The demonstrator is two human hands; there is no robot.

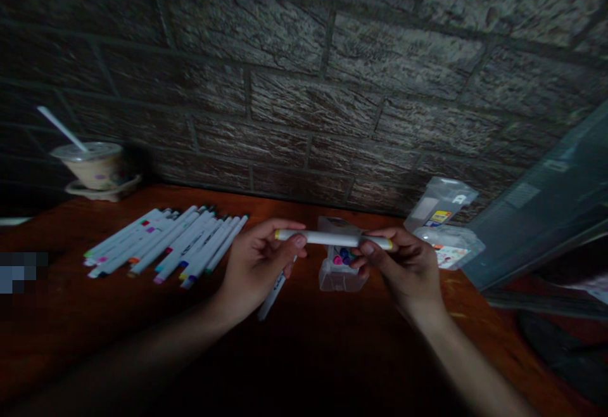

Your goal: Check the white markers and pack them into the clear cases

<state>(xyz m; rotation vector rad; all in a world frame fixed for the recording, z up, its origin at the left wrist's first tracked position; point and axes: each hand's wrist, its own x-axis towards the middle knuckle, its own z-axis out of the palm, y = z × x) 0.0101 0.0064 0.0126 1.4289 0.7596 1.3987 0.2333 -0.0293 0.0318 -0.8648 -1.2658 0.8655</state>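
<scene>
A white marker (pixel 332 238) with yellow bands at its ends is held level between my two hands above the table. My left hand (pixel 254 265) pinches its left end, and my right hand (pixel 411 268) grips its right end. Below my left fingers a second white marker (pixel 273 296) lies slanted, its upper part partly hidden by that hand. Behind the held marker stands a small clear plastic case (pixel 339 279) with several coloured marker ends in it, pink and blue among them. To the left, several white markers (pixel 166 243) with coloured ends lie side by side in a pile.
A lidded drink cup (pixel 95 166) with a straw sits in a carrier at the back left of the wooden table (pixel 304 353). Clear plastic packaging (pixel 449 246) with labels stands at the right. A stone block wall (pixel 294 100) rises behind the table.
</scene>
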